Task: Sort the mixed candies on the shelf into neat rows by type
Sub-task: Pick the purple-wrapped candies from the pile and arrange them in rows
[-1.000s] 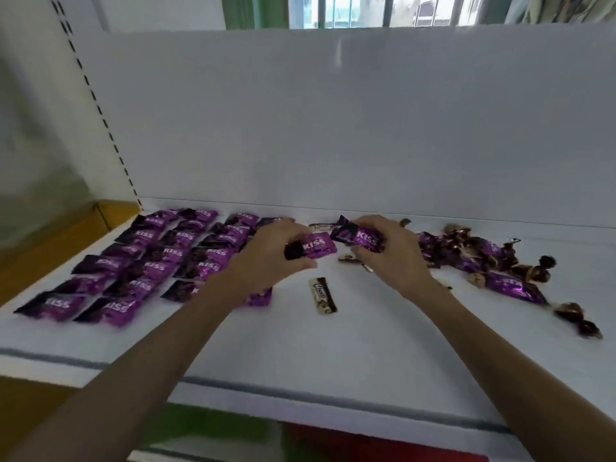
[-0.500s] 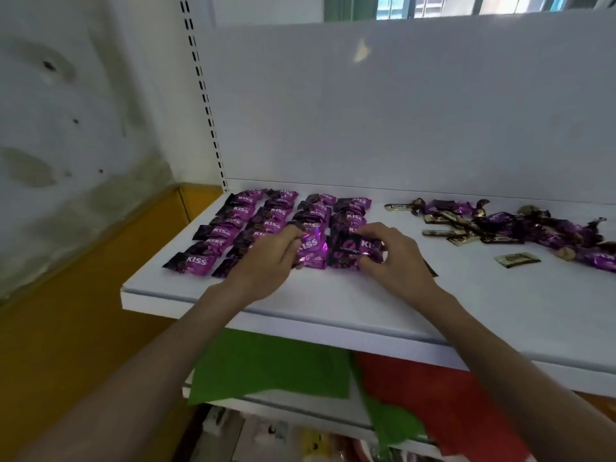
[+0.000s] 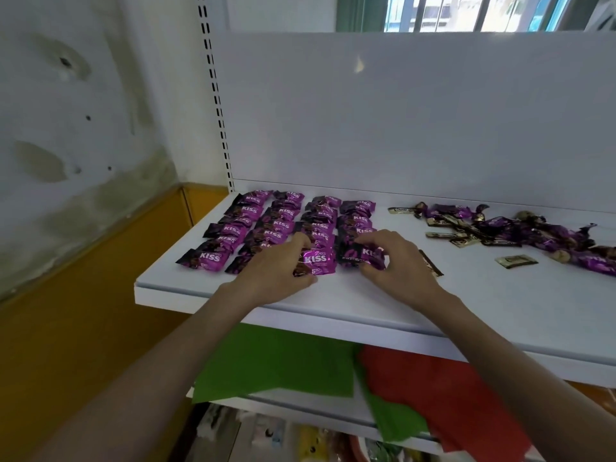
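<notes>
four rows of purple kiss candies (image 3: 273,225) lie on the left part of the white shelf (image 3: 333,295). they run from near the front edge toward the back panel (image 3: 400,111). the packets in each row overlap a little, and the rows are just beside each other.

your left hand (image 3: 276,266) is at the front end of the third row. its fingers and thumb are curled around one kiss packet (image 3: 316,260), which lies on the shelf with the label up. your right hand (image 3: 396,265) is at the front end of the fourth row and pinches a second kiss packet (image 3: 361,256) between thumb and fingers. this one also seems to touch the shelf. the two packets are just beside each other, between your hands.

a thin brown stick candy (image 3: 432,266) lies on the shelf, partly hidden behind your right hand. farther right, well apart from the rows, is the unsorted pile (image 3: 533,230), with purple twist-wrapped candies mixed with dark and gold sticks, near the back panel. one small flat gold-edged packet (image 3: 516,261) lies alone in front of this pile.

below the shelf you see a green sheet (image 3: 283,361) and a red sheet (image 3: 433,388), side by side.
</notes>
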A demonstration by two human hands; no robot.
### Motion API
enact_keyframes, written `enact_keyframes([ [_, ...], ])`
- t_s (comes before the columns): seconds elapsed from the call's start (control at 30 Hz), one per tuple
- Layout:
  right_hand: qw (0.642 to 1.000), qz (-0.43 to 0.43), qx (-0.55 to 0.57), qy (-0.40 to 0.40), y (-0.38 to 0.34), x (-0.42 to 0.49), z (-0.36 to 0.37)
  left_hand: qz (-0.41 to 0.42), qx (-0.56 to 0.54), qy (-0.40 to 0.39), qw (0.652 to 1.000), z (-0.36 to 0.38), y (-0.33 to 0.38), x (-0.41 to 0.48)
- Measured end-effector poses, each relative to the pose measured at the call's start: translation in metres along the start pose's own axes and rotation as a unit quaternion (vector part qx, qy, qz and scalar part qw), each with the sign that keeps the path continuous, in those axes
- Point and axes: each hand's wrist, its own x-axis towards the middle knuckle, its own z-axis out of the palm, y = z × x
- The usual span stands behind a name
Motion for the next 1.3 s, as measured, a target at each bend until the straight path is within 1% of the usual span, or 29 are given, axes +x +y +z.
enact_keyframes([
  [0.13, 0.999, 0.002, -0.035, -0.018, 0.006, -0.005, 0.002, 0.036, 0.068, 0.017, 0.997, -0.001, -0.003, 0.004],
  [0.27, 0.994, -0.018, -0.098, -0.036, 0.007, -0.013, 0.007, 0.048, 0.118, -0.011, 0.992, -0.002, -0.002, 0.008],
  [0.5, 0.992, -0.012, -0.114, -0.047, 0.009, -0.018, 0.008, 0.05, 0.105, -0.034, 0.993, -0.003, 0.0, 0.006],
  [0.67, 0.994, -0.012, -0.097, -0.037, 0.011, -0.02, 0.008, 0.052, 0.109, -0.02, 0.992, -0.004, 0.004, 0.003],
  [0.8, 0.996, -0.018, -0.087, -0.031, 0.015, -0.022, 0.005, 0.042, 0.112, -0.025, 0.992, -0.002, 0.002, 0.006],
  [0.93, 0.998, 0.008, -0.068, 0.015, 0.024, -0.025, -0.009, 0.043, 0.081, 0.011, 0.996, 0.0, 0.01, 0.012],
  [1.0, 0.997, 0.025, -0.066, 0.035, 0.036, -0.026, -0.019, 0.061, 0.042, 0.039, 0.996, 0.004, 0.027, 0.019],
  [1.07, 0.996, 0.047, -0.069, 0.042, 0.054, -0.025, -0.027, 0.077, 0.007, 0.046, 0.996, 0.014, 0.05, 0.027],
  [1.17, 0.992, 0.072, -0.094, 0.045, 0.085, -0.016, -0.041, 0.102, -0.003, 0.014, 0.995, 0.034, 0.083, 0.043],
  [1.3, 0.991, 0.083, -0.109, 0.014, 0.128, 0.005, -0.054, 0.106, 0.033, -0.028, 0.993, 0.057, 0.109, 0.072],
])
